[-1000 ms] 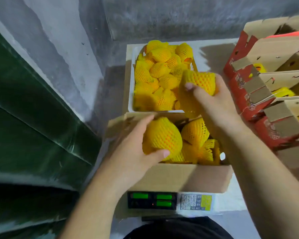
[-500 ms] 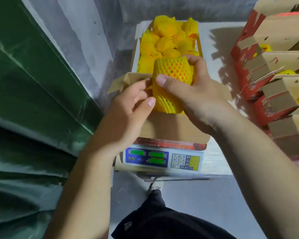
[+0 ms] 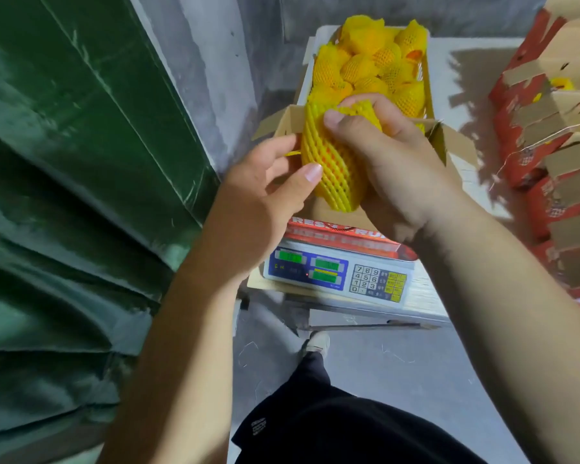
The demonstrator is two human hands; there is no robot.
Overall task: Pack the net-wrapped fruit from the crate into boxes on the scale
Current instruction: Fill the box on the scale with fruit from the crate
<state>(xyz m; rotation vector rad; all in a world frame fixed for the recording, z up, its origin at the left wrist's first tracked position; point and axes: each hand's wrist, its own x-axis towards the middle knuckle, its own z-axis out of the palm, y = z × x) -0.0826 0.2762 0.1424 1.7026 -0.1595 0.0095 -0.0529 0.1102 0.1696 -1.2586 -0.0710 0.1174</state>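
A fruit in yellow foam net (image 3: pixel 335 162) is held up over the open cardboard box (image 3: pixel 452 145) that stands on the scale (image 3: pixel 339 274). My right hand (image 3: pixel 395 172) grips the fruit from the right, thumb across its top. My left hand (image 3: pixel 265 192) pinches the net's left side with thumb and fingers. Behind the box, the white crate (image 3: pixel 431 92) holds several more net-wrapped fruits (image 3: pixel 365 68). The inside of the box is hidden by my hands.
Stacked red and brown cartons (image 3: pixel 549 145) with open flaps fill the right side. A green tarpaulin (image 3: pixel 74 182) covers the left. A grey wall stands behind the crate. My dark trousers (image 3: pixel 332 426) and a shoe (image 3: pixel 317 341) show below the scale's bench.
My right hand brought a fruit from the crate toward me, over the box. My left hand let go of the fruit in the box and now pinches this one's net.
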